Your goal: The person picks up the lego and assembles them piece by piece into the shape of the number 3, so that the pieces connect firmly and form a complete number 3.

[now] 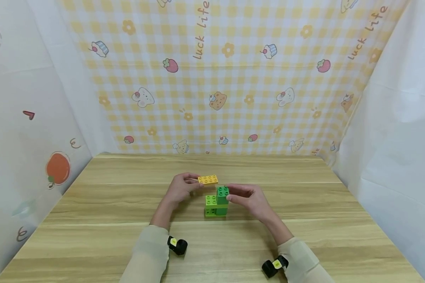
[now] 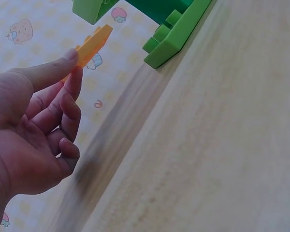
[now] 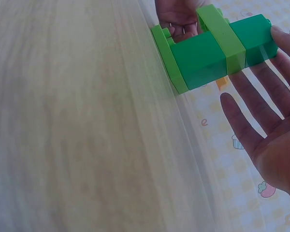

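My left hand (image 1: 180, 190) pinches one end of a flat yellow brick (image 1: 207, 180) between thumb and fingertips, studs up, held in the air behind and left of a small stack. At the bottom of that stack is a light green plate (image 2: 176, 41), lying on the table. A dark green block (image 3: 203, 59) rises from its right end and carries a second light green plate (image 1: 210, 200). Topmost, at the right, sits a dark green brick (image 1: 222, 192). With thumb and fingertips, my right hand (image 1: 249, 200) grips this top brick from the right, its other fingers spread behind the stack.
The wooden table (image 1: 109, 243) runs back to a checked, printed cloth (image 1: 205, 78). White cloth walls stand at the left (image 1: 39, 98) and right (image 1: 393, 125). Black wrist cameras sit on the left cuff (image 1: 178, 246) and right cuff (image 1: 274, 266).
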The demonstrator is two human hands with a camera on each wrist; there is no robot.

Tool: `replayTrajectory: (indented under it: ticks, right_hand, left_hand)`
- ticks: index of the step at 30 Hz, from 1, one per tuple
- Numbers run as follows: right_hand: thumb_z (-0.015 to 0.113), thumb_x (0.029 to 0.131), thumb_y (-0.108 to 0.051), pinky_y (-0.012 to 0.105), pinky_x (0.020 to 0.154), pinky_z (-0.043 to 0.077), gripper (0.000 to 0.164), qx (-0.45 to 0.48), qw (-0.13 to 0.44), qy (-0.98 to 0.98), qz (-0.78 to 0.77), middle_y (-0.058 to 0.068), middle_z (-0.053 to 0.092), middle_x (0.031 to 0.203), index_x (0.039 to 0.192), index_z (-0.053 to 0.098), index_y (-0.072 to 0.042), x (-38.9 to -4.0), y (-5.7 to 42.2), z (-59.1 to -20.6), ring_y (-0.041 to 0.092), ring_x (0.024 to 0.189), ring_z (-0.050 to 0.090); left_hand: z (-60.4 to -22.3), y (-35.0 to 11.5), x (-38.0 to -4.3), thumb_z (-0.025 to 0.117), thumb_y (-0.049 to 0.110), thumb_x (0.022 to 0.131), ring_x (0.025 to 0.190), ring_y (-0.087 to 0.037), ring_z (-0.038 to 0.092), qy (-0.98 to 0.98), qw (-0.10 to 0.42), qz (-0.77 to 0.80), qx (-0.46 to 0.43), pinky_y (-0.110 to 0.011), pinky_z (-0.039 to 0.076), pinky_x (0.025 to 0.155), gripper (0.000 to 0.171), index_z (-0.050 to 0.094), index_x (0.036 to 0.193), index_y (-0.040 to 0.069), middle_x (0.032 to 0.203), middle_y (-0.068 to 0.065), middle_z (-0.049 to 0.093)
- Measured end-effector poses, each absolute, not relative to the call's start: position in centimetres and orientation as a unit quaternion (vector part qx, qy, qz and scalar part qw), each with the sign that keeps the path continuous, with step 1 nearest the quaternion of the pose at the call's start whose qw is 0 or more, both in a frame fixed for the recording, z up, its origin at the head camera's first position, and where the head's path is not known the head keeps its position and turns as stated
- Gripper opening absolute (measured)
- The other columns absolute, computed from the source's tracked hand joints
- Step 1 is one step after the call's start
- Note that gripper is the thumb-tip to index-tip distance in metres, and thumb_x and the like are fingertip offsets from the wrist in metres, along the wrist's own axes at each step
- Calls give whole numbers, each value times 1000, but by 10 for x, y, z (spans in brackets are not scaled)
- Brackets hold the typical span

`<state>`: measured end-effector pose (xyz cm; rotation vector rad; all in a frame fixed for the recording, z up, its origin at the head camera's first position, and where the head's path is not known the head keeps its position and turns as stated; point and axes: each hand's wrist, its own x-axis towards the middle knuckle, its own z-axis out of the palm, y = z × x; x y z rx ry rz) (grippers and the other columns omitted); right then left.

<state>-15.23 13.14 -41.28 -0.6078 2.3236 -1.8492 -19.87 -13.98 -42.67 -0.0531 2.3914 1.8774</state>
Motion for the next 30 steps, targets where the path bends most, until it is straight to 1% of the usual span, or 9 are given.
replayTrajectory:
  ticks: [4, 9, 21, 30]
  right_hand:
    - [78, 97, -21, 27, 90, 59, 37, -200, 55, 768, -606, 13, 75, 130, 131, 75, -9, -153, 131, -413, 16, 109, 73]
    - [78, 97, -21, 27, 90, 59, 37, -201, 57, 769, -604, 13, 75, 130, 132, 74, -9, -153, 131, -413, 15, 109, 73]
    - [78, 97, -19, 28, 90, 60, 38, -204, 53, 766, -608, 15, 74, 131, 133, 73, -7, -153, 132, -414, 12, 110, 73]
    - [78, 97, -19, 28, 90, 60, 39, -200, 56, 766, -608, 15, 74, 131, 133, 73, -6, -153, 132, -414, 13, 109, 73]
  left_hand:
    - [-427, -141, -199, 83, 9, 91, 96, -18, 69, 784, 54, 619, -12, -27, 50, 74, 32, 72, 121, 4, 108, -12, 77]
    - [-426, -143, -199, 82, 9, 91, 94, -18, 68, 781, 59, 621, -5, -28, 48, 72, 31, 71, 120, 3, 106, -11, 76]
    - [-421, -143, -199, 83, 11, 91, 94, -19, 69, 780, 70, 622, 19, -29, 49, 81, 32, 70, 120, 4, 102, -10, 77]
    - [-417, -144, -197, 82, 10, 91, 90, -16, 67, 775, 72, 627, 26, -30, 48, 81, 33, 69, 120, 4, 100, -8, 76]
